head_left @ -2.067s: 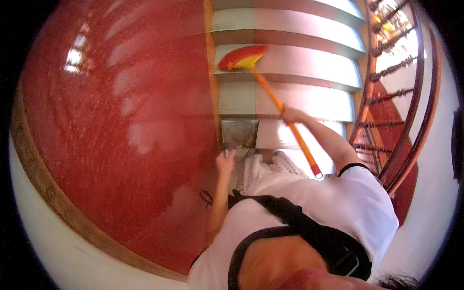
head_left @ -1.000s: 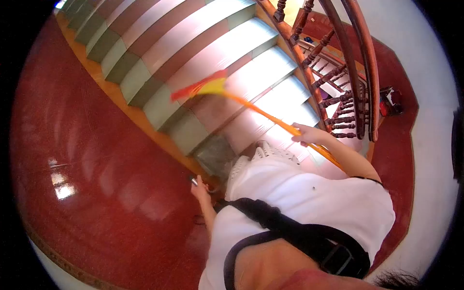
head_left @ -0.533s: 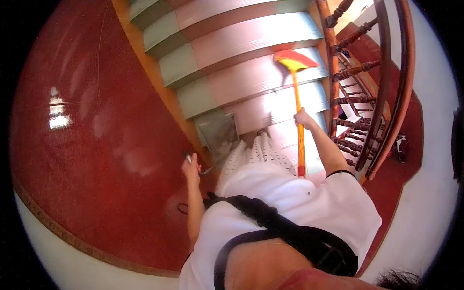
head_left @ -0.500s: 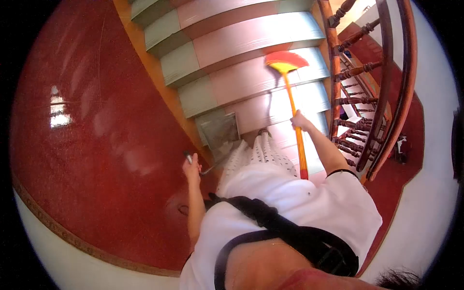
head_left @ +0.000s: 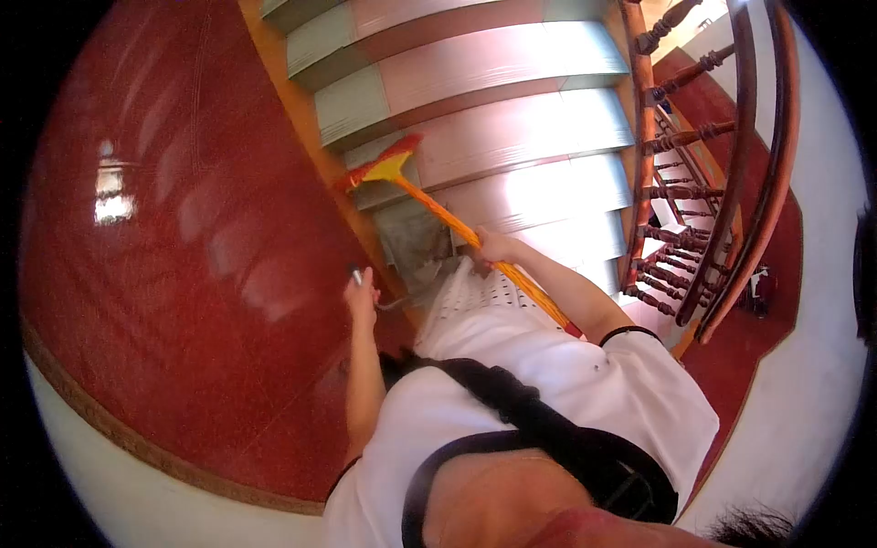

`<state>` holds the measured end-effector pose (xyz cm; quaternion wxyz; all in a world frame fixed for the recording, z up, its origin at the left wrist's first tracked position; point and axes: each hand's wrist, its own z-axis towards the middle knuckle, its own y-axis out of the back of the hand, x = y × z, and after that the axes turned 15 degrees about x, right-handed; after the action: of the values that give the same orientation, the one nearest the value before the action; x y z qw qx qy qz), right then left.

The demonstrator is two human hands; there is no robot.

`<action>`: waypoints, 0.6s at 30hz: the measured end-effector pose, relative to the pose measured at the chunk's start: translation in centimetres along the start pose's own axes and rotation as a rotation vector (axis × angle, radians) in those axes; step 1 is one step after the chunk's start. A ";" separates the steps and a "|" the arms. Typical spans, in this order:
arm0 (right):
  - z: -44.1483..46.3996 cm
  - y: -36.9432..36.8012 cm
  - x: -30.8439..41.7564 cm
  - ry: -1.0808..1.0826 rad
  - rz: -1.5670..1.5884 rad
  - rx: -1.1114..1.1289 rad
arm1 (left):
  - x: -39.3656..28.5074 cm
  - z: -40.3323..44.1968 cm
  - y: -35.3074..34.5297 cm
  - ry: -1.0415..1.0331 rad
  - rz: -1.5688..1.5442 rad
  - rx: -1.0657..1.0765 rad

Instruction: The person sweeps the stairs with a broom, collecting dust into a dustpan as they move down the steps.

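My right hand [head_left: 496, 247] is wrapped round the orange-yellow handle of a broom [head_left: 438, 212]. Its yellow head and red bristles tilt up to the left, by the wall-side edge of the stairs. At the left, my left hand [head_left: 363, 294] is closed on the grip of a dustpan [head_left: 408, 239], whose grey pan hangs low beside my legs at the left end of a step. The pan's lower part is blurred and partly hidden by my patterned trousers.
Stairs [head_left: 493, 119] with pink and pale green treads run across the view. A glossy dark red wall [head_left: 183, 274] borders them at the left. Along the right stands a wooden banister [head_left: 744, 173] with turned balusters.
My right hand has swung the broom left, from the middle-right of the steps to the wall side above the dustpan. My left hand and the dustpan have hardly moved.
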<state>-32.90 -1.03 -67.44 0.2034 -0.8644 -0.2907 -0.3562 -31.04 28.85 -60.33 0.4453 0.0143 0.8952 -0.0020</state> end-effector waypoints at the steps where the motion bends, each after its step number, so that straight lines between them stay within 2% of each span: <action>1: -1.0 -0.6 1.7 0.017 -0.020 -0.032 | -0.4 0.2 -0.2 0.017 0.018 -0.004; 3: -4.4 -1.7 4.6 0.016 -0.041 -0.139 | -0.5 0.8 0.2 0.034 0.009 -0.015; 5: -9.7 -1.7 4.2 -0.035 -0.108 -0.231 | 0.4 0.9 0.9 -0.003 0.038 0.029; 6: -12.9 -1.7 5.1 -0.097 -0.025 -0.232 | 0.5 0.9 1.0 0.001 0.003 0.010; 7: -15.1 -1.4 3.5 -0.159 0.006 -0.288 | 0.3 0.5 1.1 -0.015 0.018 0.023; 8: -17.3 -1.1 1.4 -0.086 0.135 -0.328 | 0.3 0.2 1.3 -0.032 0.032 0.033; 9: -19.6 -1.2 2.1 -0.228 0.121 -0.488 | 0.5 0.3 1.6 -0.029 -0.002 0.006; 10: -20.4 0.3 -1.1 -0.132 0.209 -0.543 | 0.7 0.4 1.8 -0.034 -0.009 0.008; 11: -21.2 1.4 -0.9 -0.163 0.316 -0.615 | 0.9 0.3 2.0 -0.037 -0.014 0.011; 13: -19.5 5.7 -5.1 -0.171 0.359 -0.688 | 0.6 0.0 1.9 -0.019 -0.019 -0.006; 15: -16.1 8.4 -5.3 -0.168 0.488 -0.583 | 0.7 -0.1 0.8 -0.005 -0.021 -0.025; 18: -10.3 6.0 -2.0 -0.190 0.290 -0.416 | 0.1 0.1 0.3 0.039 0.103 -0.041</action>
<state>-35.26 -12.03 -62.89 0.0423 -0.9497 -0.1022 -0.2929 -31.08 29.19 -60.47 0.4275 0.0512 0.9017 0.0398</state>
